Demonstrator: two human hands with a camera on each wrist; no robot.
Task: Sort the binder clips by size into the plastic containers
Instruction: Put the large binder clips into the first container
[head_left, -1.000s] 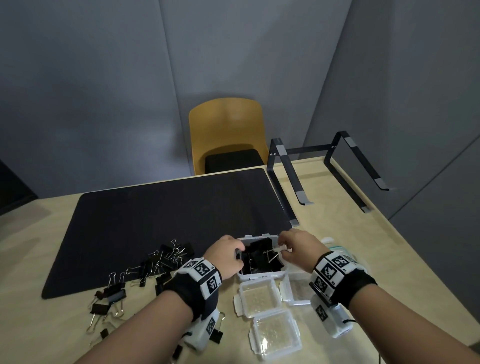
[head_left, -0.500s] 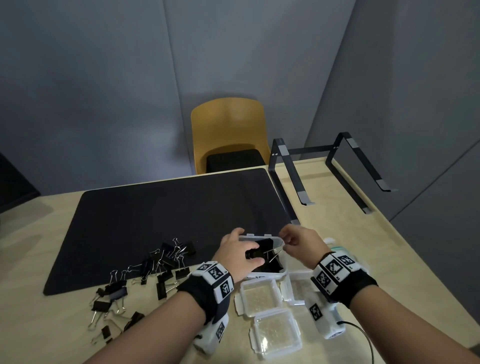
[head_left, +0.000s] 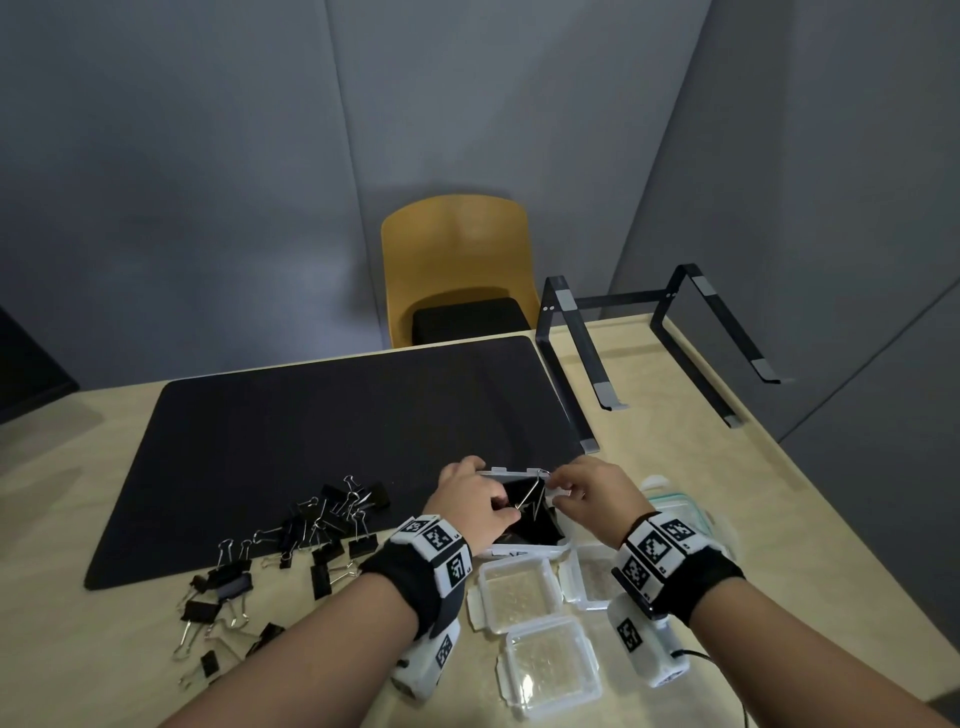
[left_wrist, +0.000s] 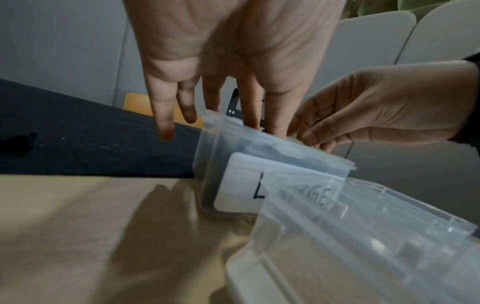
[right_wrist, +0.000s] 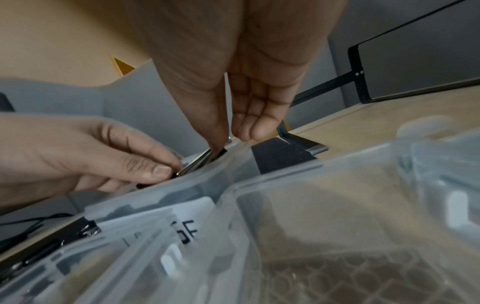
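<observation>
1. Since the earlier frame, the left hand has shifted over the container labelled "LARGE", now tilted.
2. Left thumb and finger pinch a binder clip's wire handle inside it.
3. Right hand pinches the handle's far end at the rim.
4. Unsorted binder clips lie on the mat's near edge, left of the container.
</observation>
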